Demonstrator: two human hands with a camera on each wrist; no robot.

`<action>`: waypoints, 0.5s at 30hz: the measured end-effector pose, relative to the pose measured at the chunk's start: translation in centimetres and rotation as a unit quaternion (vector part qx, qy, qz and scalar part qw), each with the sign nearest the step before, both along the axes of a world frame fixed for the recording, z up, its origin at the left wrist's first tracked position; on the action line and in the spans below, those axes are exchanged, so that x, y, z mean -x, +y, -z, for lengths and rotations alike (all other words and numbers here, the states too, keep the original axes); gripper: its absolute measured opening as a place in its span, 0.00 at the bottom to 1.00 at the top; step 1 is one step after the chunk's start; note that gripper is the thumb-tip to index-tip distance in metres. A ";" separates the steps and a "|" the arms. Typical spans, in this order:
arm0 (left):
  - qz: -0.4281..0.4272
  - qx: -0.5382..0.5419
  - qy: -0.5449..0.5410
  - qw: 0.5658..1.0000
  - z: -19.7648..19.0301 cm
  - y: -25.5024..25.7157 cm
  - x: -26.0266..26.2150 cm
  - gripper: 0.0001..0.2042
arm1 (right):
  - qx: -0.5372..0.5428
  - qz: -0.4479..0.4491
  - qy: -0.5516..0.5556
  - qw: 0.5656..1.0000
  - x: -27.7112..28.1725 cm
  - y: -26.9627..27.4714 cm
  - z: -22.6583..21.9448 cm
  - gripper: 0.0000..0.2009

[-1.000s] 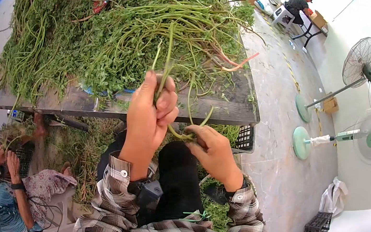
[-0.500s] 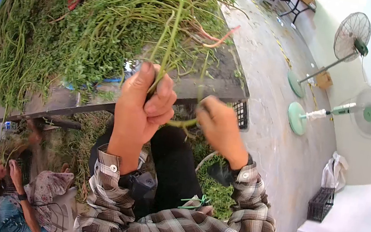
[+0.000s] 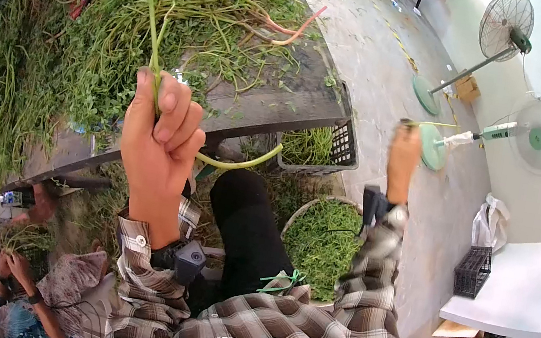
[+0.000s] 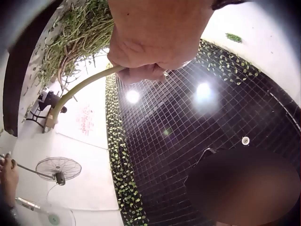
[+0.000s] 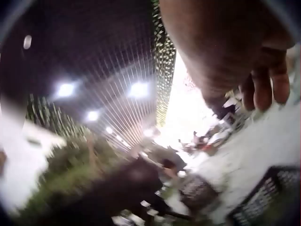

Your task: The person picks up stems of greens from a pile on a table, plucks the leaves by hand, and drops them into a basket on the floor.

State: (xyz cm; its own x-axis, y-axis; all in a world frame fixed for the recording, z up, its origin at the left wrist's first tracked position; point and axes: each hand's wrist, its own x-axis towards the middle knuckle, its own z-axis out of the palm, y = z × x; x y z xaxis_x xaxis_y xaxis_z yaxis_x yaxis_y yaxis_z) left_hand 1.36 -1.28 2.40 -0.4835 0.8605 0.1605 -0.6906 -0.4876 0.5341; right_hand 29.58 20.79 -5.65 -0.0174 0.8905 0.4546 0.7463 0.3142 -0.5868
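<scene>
My left hand, raised before the table edge, grips green plant stems between thumb and fingers. Two thin ends point up past the fingertips, and a thicker curved stem sticks out below to the right. The same curved stem shows in the left wrist view. Far out to the right, my right hand is blurred by motion and pinches a thin pale green stem piece at its fingertips. Its curled fingers show in the right wrist view. A big heap of leafy stems covers the table.
Under the table's right corner stands a black crate holding stems. A round basket of leafy greens sits by my right leg. Two fans stand at the right, near a white table. At lower left another person handles stems.
My right hand has left the stems by my left hand and swung out far to the right. My left hand has moved left, still holding its stems. The view has shifted.
</scene>
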 end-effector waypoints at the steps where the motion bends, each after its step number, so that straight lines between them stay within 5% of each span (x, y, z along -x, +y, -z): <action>1: -0.004 -0.002 -0.005 1.000 0.1 -0.1 0.0 0.18 | -0.002 0.002 0.003 1.000 0.0 -0.4 1.2 0.10; 5: -0.015 -0.030 -0.028 0.999 0.1 0.2 0.1 0.18 | 0.125 -0.136 0.030 0.982 0.4 -3.1 7.0 0.15; 6: -0.023 -0.015 -0.019 0.999 0.2 0.3 0.0 0.18 | 0.251 -0.179 0.089 0.947 1.2 -5.6 6.4 0.14; 9: 0.011 -0.016 -0.033 0.999 0.4 0.7 -0.6 0.19 | 0.494 -0.318 0.218 0.779 5.4 -11.8 4.5 0.15; 13: 0.056 0.001 -0.015 0.998 1.1 1.3 -1.7 0.19 | 0.562 -0.462 0.425 0.538 10.2 -16.7 1.7 0.24; 15: 0.083 0.051 -0.012 0.995 1.4 1.5 -2.3 0.19 | 0.542 -0.479 0.468 0.507 11.5 -17.3 0.2 0.24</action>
State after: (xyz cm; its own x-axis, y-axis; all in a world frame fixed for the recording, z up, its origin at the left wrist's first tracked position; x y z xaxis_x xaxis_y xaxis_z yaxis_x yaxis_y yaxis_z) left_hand 3.66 0.19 1.01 -0.3357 0.9401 0.0584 -0.7700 -0.3096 0.5579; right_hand 18.09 3.46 -5.89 -0.9071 0.4124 -0.0842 -0.2099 -0.6167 -0.7587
